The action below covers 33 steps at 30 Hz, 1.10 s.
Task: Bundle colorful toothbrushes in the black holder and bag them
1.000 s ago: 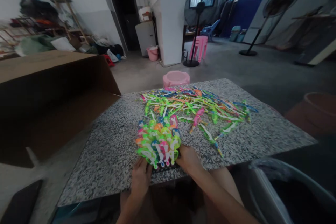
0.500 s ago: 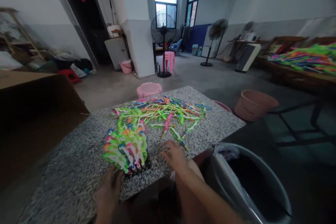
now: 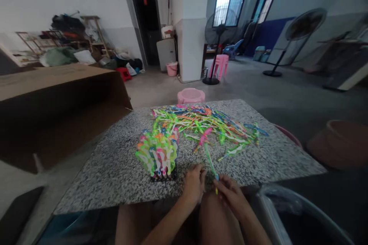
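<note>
My right hand [image 3: 231,195] pinches the lower end of a long green plastic strip [image 3: 210,164] with a blue tip, near the table's front edge. My left hand [image 3: 194,184] is close beside that strip, and I cannot tell whether its fingers touch it. Both rest by the edge of the speckled granite tabletop [image 3: 115,176]. To their left stands a stack of bright moulded plastic pieces [image 3: 158,153] on a black holder [image 3: 163,176]. Farther back lies a tangled heap of multicoloured plastic strips [image 3: 201,122].
A large open cardboard box [image 3: 57,95] stands left of the table, and a pink basin [image 3: 191,95] sits beyond it. A plastic-lined grey bucket [image 3: 304,218] is at lower right, with a terracotta-coloured tub [image 3: 339,145] farther right.
My left hand has moved right, away from the stack, to meet my right hand. My right hand now holds a green strip. The view has also swung, shifting the scene.
</note>
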Each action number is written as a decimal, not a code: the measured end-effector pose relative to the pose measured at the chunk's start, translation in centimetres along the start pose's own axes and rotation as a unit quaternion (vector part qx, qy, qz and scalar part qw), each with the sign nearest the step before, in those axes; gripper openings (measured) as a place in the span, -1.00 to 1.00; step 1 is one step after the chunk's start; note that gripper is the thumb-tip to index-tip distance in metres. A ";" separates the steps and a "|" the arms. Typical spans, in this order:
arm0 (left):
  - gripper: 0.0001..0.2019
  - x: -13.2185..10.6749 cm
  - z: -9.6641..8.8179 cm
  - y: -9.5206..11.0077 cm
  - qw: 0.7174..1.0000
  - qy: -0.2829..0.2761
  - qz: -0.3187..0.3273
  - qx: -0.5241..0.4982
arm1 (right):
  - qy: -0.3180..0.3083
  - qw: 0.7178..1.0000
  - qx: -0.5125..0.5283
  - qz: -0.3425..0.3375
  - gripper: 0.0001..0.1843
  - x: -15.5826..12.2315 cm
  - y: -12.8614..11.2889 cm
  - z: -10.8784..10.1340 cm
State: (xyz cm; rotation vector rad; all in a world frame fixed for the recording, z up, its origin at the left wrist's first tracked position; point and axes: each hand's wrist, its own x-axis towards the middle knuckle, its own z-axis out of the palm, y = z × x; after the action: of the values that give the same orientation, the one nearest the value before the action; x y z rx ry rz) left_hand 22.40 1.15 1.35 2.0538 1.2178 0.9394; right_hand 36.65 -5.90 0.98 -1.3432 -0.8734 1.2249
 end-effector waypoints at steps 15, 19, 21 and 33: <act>-0.80 7.5 0.8 0.3 0.993 0.010 -0.083 0.088 | 0.306 0.844 -0.411 -0.157 -0.39 7.3 -1.8 -7.7; -0.81 3.9 1.5 0.1 0.996 0.031 -0.078 -0.011 | 0.289 0.801 -0.494 -0.175 -0.32 9.0 -0.8 -8.7; -0.79 2.0 2.0 0.2 0.993 0.042 -0.072 -0.086 | 0.309 0.786 -0.504 -0.181 -0.32 9.1 -0.1 -8.6; -0.74 -9.6 -8.6 3.3 0.967 0.051 -0.032 -0.246 | 0.361 0.796 -0.461 -0.155 -0.35 8.0 -0.7 -8.3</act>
State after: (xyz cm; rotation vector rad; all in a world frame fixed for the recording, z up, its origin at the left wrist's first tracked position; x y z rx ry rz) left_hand 13.89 -7.88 6.22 1.5821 0.9718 1.1903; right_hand 46.46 0.06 -0.70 -2.1045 -1.0815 -0.1173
